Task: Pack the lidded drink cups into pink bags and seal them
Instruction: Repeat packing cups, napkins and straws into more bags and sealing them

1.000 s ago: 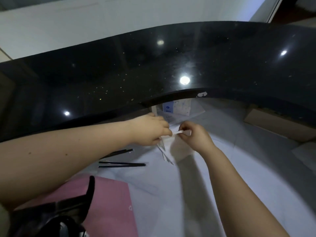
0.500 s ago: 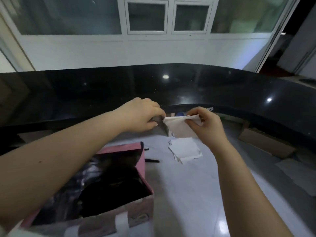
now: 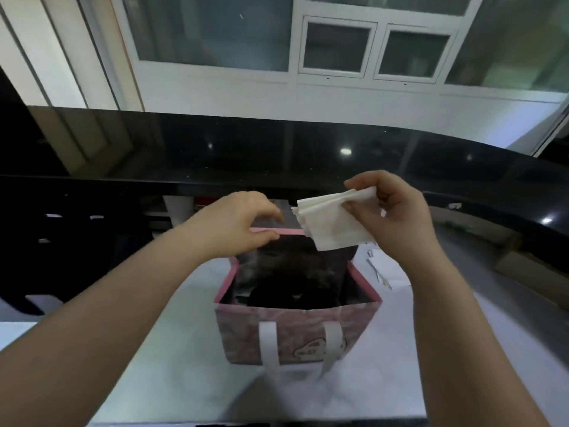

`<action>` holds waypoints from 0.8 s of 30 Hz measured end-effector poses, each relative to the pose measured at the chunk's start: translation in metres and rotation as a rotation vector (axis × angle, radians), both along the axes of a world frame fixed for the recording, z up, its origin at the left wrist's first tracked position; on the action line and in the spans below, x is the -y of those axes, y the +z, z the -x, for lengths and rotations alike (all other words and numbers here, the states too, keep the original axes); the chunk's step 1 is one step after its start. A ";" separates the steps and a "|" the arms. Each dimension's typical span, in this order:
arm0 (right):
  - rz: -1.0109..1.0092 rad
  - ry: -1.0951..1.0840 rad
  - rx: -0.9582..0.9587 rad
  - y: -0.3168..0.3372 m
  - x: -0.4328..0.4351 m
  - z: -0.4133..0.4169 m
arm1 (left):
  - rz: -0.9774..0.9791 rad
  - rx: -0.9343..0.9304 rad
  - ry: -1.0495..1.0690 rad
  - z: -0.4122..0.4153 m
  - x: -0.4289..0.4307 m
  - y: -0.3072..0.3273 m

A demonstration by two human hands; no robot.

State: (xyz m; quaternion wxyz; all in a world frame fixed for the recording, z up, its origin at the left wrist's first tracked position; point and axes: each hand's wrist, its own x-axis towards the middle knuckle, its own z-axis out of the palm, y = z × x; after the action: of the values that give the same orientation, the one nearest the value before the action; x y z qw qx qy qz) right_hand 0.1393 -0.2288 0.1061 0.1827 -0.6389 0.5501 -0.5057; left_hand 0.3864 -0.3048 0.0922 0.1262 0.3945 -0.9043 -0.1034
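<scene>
A pink bag (image 3: 295, 332) with two white handle straps stands open on the white work surface in front of me. Its inside is dark; black lidded cups (image 3: 289, 291) show dimly at the bottom. My right hand (image 3: 397, 217) pinches a folded stack of white napkins (image 3: 331, 220) over the bag's far right corner. My left hand (image 3: 237, 221) hovers at the bag's far rim, fingers curled and slightly apart, with nothing clearly held in it.
A black glossy counter (image 3: 277, 149) curves across behind the bag. More white napkins (image 3: 381, 266) lie on the white surface (image 3: 172, 349) to the bag's right. Cardboard boxes (image 3: 523, 269) sit at the far right. Windows fill the wall beyond.
My view has tilted up and the pink bag now stands centred. Both hands rose from the napkin pile; my right hand carried the napkins over the bag's mouth.
</scene>
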 end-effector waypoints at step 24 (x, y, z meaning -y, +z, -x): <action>0.057 0.036 -0.527 -0.053 0.017 -0.020 | -0.120 -0.417 0.135 -0.024 -0.023 -0.057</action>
State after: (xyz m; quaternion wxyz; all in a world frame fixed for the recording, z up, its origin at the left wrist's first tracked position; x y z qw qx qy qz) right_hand 0.1594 -0.2456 0.0529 0.0240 -0.7634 0.5526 -0.3336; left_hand 0.4104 -0.2818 0.0349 0.2931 0.4313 -0.8224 -0.2277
